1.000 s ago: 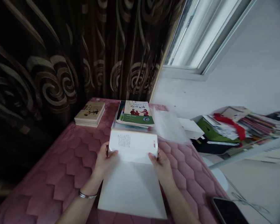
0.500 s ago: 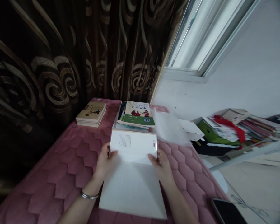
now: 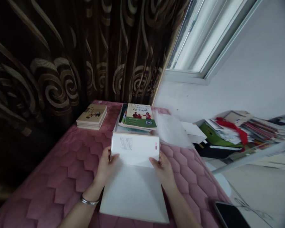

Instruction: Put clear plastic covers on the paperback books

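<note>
A white book (image 3: 135, 190) lies in front of me, with a printed white flap (image 3: 137, 148) at its far end. My left hand (image 3: 106, 166) is closed on the flap's left edge, thumb on top. On the right edge, my right hand (image 3: 163, 167) grips the flap in the same way. The fingers beneath are partly hidden. Just beyond the flap rests a pile topped by a green and white book (image 3: 141, 117). Clear plastic sheets (image 3: 172, 129) lie to the right of that pile.
Several tan books (image 3: 92, 116) are stacked at the back left of the pink quilted surface (image 3: 68, 177). A phone (image 3: 231, 215) is at the near right. A white box (image 3: 193, 132) and a cluttered shelf (image 3: 230, 152) stand to the right. A dark curtain (image 3: 97, 47) hangs behind.
</note>
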### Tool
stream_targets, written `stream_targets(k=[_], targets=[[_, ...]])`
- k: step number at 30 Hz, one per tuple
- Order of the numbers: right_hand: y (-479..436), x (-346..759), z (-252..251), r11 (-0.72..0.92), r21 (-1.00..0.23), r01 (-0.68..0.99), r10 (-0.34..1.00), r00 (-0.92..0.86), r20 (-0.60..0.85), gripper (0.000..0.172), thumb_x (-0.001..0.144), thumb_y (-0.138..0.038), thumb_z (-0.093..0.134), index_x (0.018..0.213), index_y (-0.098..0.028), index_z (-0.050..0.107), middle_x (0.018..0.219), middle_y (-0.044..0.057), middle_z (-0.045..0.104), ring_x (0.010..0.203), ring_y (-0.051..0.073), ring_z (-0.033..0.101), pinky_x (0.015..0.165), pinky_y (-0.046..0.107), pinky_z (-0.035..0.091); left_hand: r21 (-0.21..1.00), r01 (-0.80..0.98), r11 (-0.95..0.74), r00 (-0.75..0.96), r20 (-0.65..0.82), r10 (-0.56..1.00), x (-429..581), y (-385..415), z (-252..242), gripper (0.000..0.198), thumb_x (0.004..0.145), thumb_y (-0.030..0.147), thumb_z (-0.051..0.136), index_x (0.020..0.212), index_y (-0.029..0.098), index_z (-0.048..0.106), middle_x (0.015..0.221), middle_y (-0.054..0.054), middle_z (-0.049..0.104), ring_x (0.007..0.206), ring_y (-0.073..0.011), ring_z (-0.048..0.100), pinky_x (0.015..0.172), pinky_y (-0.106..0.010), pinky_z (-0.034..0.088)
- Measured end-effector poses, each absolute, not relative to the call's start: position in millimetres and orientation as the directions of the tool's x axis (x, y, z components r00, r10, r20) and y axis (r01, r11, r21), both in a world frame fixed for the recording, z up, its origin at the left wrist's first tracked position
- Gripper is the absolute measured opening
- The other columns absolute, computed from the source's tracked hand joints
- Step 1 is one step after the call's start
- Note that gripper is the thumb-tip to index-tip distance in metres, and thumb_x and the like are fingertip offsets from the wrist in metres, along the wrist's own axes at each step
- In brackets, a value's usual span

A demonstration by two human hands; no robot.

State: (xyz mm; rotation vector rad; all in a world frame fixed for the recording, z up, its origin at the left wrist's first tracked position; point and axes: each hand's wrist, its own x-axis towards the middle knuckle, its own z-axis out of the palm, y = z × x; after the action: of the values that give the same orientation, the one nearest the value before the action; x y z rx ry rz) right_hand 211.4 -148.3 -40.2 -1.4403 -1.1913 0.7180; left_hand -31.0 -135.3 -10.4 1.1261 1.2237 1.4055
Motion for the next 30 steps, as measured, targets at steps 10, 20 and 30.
stream_targets(k=[10,20,30], targets=[[-147.6,213.0,-46.1,0.072,-0.959,0.274,0.926,0.338,0.166,0.033,0.073,-0.046,0.065,0.095,-0.022,0.061,0.076,0.003,0.067,0.069,0.021,0.062,0.060,0.031,0.048,0.990,-0.109,-0.093,-0.163,0.074,0.984,-29.2,-132.7,-13.2,0.035,0.067,0.031,0.069,0.096,0.020,0.053,0.087,-0.003,0.067,0.081,-0.0176,0.064,0.071,-0.027,0.047],[-148.5,209.7,-38.0,0.086,-0.961,0.263,0.927,0.332,0.174,0.030,0.074,-0.046,0.065,0.091,-0.023,0.059,0.081,0.003,0.067,0.073,0.021,0.062,0.062,0.031,0.048,0.997,-0.040,-0.070,-0.135,0.064,0.989,-35.4,-131.5,-21.4,0.039,0.069,0.030,0.069,0.103,0.018,0.053,0.089,-0.004,0.067,0.081,-0.0182,0.063,0.070,-0.027,0.047],[-147.5,210.9,-47.0,0.067,-0.918,0.391,0.916,0.340,0.212,0.029,0.079,-0.046,0.058,0.094,-0.021,0.057,0.083,0.002,0.065,0.071,0.019,0.061,0.062,0.029,0.047,0.993,0.078,-0.084,-0.140,0.094,0.986,-35.9,-128.9,-20.9,0.032,0.072,0.036,0.063,0.096,0.017,0.054,0.088,-0.005,0.067,0.081,-0.0190,0.063,0.072,-0.029,0.048]])
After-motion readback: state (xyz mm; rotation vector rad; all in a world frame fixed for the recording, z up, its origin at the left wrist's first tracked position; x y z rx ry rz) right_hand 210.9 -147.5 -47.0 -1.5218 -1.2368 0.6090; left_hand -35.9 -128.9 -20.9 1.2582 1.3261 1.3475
